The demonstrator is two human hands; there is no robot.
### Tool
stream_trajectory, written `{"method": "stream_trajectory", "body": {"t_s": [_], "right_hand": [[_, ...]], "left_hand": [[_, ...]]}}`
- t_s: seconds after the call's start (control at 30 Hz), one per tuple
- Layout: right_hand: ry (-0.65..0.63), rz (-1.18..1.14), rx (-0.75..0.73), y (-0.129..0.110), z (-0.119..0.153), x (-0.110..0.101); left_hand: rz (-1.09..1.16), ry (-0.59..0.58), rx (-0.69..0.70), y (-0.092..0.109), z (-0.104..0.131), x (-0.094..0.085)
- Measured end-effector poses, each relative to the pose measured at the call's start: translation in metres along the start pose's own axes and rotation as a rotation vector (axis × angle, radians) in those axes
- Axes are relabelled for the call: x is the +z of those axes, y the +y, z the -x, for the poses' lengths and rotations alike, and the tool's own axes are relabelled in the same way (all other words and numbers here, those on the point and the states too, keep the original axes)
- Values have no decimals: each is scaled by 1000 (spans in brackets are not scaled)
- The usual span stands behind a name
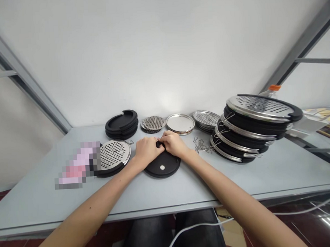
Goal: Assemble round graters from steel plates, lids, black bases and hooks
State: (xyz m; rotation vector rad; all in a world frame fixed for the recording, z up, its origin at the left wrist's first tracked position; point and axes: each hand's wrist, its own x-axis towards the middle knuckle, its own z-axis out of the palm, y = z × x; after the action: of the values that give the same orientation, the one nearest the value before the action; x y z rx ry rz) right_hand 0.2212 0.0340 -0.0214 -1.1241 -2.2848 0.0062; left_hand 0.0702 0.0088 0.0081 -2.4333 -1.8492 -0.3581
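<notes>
Disc (169, 164), black, far edge in the grip of left hand (146, 150) and right hand (173, 142).

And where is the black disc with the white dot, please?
In the head view, the black disc is below centre, left of the loose clips, with the left hand and right hand at its far edge.

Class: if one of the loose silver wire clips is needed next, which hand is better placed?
Probably the right hand: the silver wire clips lie on its side, while the left hand is farther away. Both hands touch the round black disc.
</notes>
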Motion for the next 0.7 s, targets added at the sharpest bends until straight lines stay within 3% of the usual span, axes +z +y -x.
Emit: {"method": "stream_trajectory", "body": {"t_s": [0.3,0.7], "right_hand": [[-15,-25,58,-2,1,-1],[-20,-14,102,-6,2,-5]], "left_hand": [[-34,30,48,1,-1,2],[51,8,-3,5,-2,3]]}}
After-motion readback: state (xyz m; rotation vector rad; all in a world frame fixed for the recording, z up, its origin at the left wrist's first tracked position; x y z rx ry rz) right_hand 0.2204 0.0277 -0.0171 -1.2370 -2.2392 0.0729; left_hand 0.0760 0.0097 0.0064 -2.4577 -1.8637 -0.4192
